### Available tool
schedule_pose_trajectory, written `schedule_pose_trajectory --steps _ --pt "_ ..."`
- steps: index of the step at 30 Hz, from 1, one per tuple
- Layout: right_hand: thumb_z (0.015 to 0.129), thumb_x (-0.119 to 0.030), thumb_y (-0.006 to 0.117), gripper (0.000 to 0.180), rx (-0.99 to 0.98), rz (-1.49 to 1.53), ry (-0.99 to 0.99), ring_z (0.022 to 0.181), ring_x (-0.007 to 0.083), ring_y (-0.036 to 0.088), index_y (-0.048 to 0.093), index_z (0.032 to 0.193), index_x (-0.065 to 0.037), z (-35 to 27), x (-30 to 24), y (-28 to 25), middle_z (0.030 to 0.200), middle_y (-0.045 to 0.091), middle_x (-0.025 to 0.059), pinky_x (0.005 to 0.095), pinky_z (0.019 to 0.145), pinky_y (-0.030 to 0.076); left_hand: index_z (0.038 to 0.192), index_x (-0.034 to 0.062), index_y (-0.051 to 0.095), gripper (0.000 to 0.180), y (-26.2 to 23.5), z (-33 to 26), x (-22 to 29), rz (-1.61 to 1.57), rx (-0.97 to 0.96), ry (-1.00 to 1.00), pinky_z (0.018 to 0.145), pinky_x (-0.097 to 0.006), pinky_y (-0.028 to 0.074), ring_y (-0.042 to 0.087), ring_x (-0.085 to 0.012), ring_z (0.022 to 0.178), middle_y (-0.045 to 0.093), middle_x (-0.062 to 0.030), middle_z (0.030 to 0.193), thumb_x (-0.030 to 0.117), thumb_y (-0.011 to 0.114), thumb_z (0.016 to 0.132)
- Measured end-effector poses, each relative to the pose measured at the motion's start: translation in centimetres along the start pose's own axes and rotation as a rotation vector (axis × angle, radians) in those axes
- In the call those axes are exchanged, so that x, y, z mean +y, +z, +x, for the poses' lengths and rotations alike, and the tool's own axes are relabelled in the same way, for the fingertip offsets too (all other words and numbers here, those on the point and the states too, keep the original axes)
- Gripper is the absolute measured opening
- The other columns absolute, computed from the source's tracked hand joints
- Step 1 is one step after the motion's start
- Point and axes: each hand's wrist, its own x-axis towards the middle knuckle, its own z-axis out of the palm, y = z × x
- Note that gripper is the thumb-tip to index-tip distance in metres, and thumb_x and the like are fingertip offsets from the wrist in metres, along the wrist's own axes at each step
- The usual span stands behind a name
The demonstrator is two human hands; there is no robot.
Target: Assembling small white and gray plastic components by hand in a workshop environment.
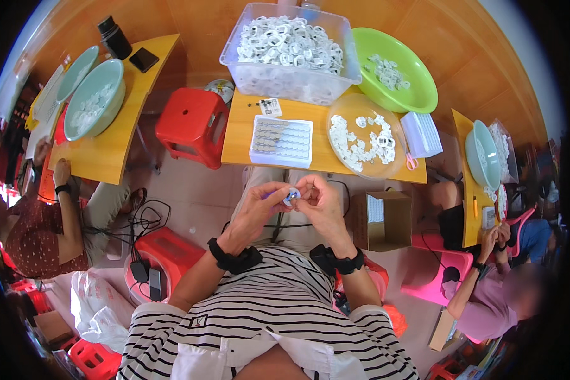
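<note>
A small round white plastic part with blue on it (pixel 291 197) is held over my lap, just off the table's front edge. My left hand (pixel 261 206) grips it from one side with thumb and fingers. On the other side my right hand (pixel 322 204) is closed, its fingertips pressed to the same part. Straight ahead on the table stands a white tray (pixel 281 161) with rows of small compartments, some holding metallic-looking pieces. To its right lies a shallow clear dish (pixel 335 155) with many loose white plastic parts (pixel 380 150).
A clear bin (pixel 291 88) full of white ring-shaped parts and a green basin (pixel 411 82) stand behind. Pink scissors (pixel 411 162) lie at the table's right edge. A red stool (pixel 192 123), a cardboard box (pixel 392 228) and black cables (pixel 139 221) are nearby. People sit at both side tables.
</note>
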Motion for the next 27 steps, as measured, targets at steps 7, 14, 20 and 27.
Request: schedule_pose_trajectory --steps 7,14,20,27 --pt "0.075 0.006 0.062 0.016 0.134 -0.026 -0.041 0.065 0.0038 0.054 0.055 0.088 0.000 0.1 1.0 0.7 0.076 0.058 0.0013 0.0169 0.055 0.044 0.104 0.0019 0.061 0.022 -0.4 0.2 -0.1 -0.013 -0.056 0.023 0.075 -0.023 0.048 0.058 -0.0091 0.084 0.062 -0.0036 0.094 0.018 0.053 0.090" --pt "0.074 0.005 0.063 0.019 0.300 -0.157 -0.188 0.063 0.0069 0.056 0.058 0.091 0.000 -0.1 0.1 1.5 0.076 0.058 0.0025 0.0202 0.054 0.045 0.106 -0.0005 0.058 0.021 0.4 -0.2 0.0 -0.091 0.005 0.196 0.078 -0.025 0.049 0.059 -0.0112 0.084 0.062 -0.0066 0.097 0.008 0.055 0.087" --pt "0.070 0.007 0.065 0.018 0.381 -0.446 -0.406 0.059 0.0138 0.058 0.060 0.086 -0.001 -1.1 -0.8 2.6 0.073 0.054 0.0074 0.0237 0.052 0.046 0.101 -0.0011 0.060 0.020 0.7 0.1 -0.4 0.004 0.071 0.280 0.077 -0.027 0.049 0.059 -0.0122 0.084 0.062 -0.0070 0.096 0.002 0.058 0.081" --pt "0.067 0.010 0.064 0.022 0.397 -0.490 -0.458 0.056 0.0163 0.058 0.060 0.086 -0.001 -1.3 -0.4 3.4 0.069 0.054 0.0080 0.0252 0.050 0.045 0.093 0.0015 0.060 0.014 1.3 -0.1 -0.3 -0.052 0.160 0.255 0.072 -0.024 0.048 0.058 -0.0100 0.080 0.061 -0.0035 0.089 0.001 0.054 0.080"
